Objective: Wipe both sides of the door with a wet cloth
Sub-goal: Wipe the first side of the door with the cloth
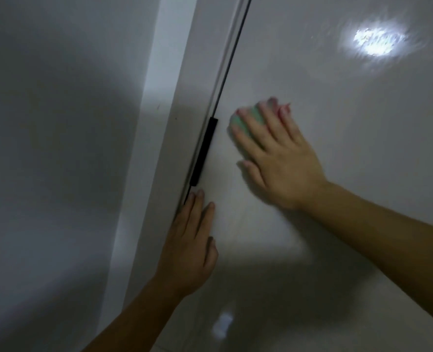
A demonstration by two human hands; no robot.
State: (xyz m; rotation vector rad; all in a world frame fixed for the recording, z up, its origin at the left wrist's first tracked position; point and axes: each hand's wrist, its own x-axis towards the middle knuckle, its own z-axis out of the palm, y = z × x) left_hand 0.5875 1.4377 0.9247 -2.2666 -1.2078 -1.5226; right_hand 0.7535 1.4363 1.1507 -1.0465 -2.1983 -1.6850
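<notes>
The glossy white door (350,123) fills the right half of the view, with streaky wet marks under a light reflection near the top right. My right hand (276,158) lies flat on the door with straight, spread fingers, pressing a small green and pink cloth (254,115) against the panel; only bits of the cloth show between and beyond the fingers. My left hand (191,240) rests flat with straight fingers on the door's hinge edge, just below a black hinge (204,151).
A white door frame (159,123) runs diagonally left of the hinge, with a dark gap line between frame and door. A grey wall (58,148) fills the left side. The door's lower part is in shadow.
</notes>
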